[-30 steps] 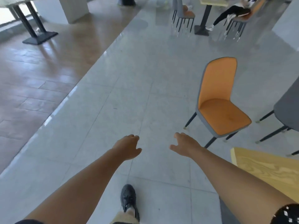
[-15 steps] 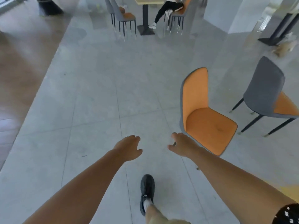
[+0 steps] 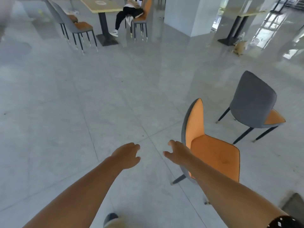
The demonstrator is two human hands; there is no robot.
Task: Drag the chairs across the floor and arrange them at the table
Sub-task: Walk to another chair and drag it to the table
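An orange chair (image 3: 213,153) with a grey shell and dark legs stands on the tiled floor at lower right, its backrest edge turned toward me. My right hand (image 3: 176,153) reaches out beside that backrest with fingers spread, holding nothing; whether it touches the chair I cannot tell. My left hand (image 3: 127,155) hangs over bare floor to the left, fingers loosely apart and empty. A second chair (image 3: 251,102), grey-backed with an orange seat, stands further right and behind the first.
At the back a wooden table (image 3: 102,4) on a black pedestal has two grey chairs (image 3: 72,25) at its left and a seated person (image 3: 130,12) at its right. A white pillar (image 3: 185,14) and another table (image 3: 243,14) stand far right. My shoe (image 3: 110,218) shows below.
The view has swung to the right, so the orange chair now shows edge-on and closer to my right hand. The grey-backed chair came fully into view. Both hands stay empty.
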